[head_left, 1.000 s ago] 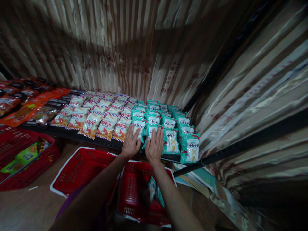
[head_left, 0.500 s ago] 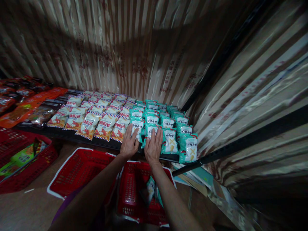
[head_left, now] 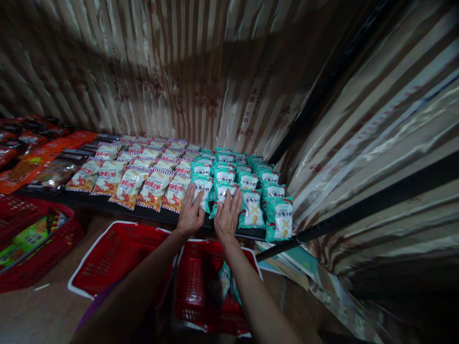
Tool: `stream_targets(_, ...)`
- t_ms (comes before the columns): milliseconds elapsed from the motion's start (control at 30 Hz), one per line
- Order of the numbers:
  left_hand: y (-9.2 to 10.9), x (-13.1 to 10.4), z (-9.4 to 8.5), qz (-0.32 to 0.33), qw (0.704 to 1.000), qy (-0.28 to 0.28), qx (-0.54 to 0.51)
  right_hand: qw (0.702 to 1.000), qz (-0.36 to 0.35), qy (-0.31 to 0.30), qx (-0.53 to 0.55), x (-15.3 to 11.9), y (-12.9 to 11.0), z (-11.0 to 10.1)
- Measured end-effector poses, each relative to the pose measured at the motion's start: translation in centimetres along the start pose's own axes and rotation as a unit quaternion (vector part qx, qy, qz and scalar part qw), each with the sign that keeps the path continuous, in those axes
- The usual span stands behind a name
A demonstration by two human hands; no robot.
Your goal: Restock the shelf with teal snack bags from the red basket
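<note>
My left hand [head_left: 191, 213] lies with fingers stretched out against the front teal-and-white snack bag [head_left: 202, 188] at the left end of the teal group. Beside it, my right hand [head_left: 228, 216] rests flat, fingers spread, on the front of another teal snack bag [head_left: 223, 189]. Neither hand is wrapped round a bag. More teal bags stand in rows behind and to the right, one at the front right corner [head_left: 279, 219]. Just left of my left hand are white-and-orange snack bags [head_left: 155, 187] with striped edges, also in rows on the black shelf [head_left: 143, 213].
Below the shelf stand a red basket [head_left: 193, 315] holding a few teal bags, another red basket [head_left: 107, 255], and a third [head_left: 68, 239] with green packets. Orange and dark packages [head_left: 50, 157] lie at left. A black post [head_left: 344, 217] and striped sheeting [head_left: 358, 119] bound the right.
The hands stay on the same two teal bags with almost the same pose. The view has shifted very slightly; no bag has visibly been taken or moved.
</note>
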State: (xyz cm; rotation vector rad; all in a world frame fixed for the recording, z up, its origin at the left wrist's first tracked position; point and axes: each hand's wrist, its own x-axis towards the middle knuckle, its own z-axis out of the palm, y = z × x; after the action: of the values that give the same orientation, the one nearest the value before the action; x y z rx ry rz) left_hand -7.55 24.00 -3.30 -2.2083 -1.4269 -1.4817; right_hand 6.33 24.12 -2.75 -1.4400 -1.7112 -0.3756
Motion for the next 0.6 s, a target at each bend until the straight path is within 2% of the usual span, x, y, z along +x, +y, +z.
stream_targets(267, -0.09, -0.15, 0.03, -0.018, 1.000, -0.019, 0.016, 0.999, -0.005, -0.031, -0.014, -0.07, 0.42, -0.23)
stream_targets(600, 0.14, -0.15, 0.01, -0.026, 0.999, -0.024, 0.027, 0.999, -0.002, -0.034, -0.029, -0.14, 0.19, -0.32)
